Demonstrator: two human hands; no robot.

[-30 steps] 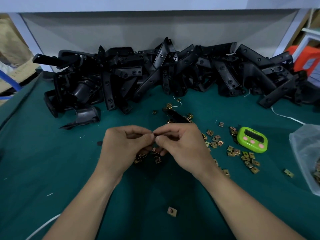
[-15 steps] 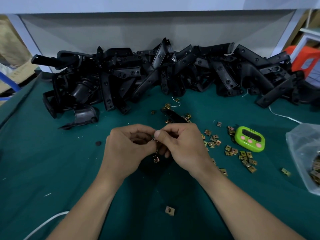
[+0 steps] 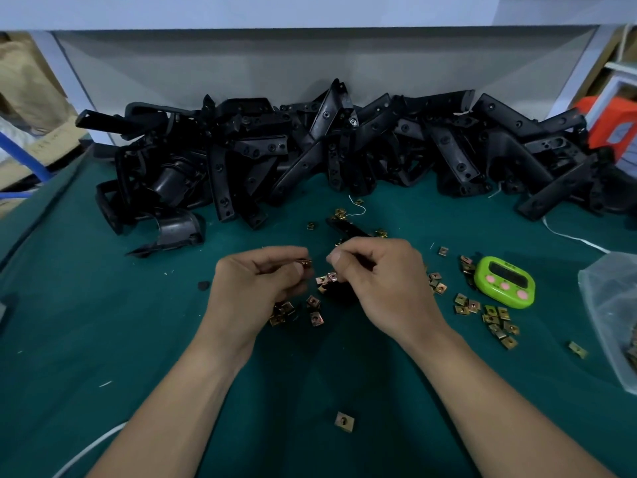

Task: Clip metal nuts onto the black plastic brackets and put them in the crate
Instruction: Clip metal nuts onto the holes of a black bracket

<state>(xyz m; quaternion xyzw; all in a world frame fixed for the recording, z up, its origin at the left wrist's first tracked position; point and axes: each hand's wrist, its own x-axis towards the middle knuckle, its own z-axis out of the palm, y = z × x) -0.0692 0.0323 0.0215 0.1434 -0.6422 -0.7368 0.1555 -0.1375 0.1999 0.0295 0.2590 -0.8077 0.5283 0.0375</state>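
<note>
Dozens of small, square, brassy nuts (image 3: 492, 310)

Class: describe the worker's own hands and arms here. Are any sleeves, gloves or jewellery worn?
Both the left hand and the right hand are bare: no gloves, rings or tape show. The left forearm and right forearm are uncovered down to the frame's bottom edge, with no sleeve, watch or wristband in view.
</note>
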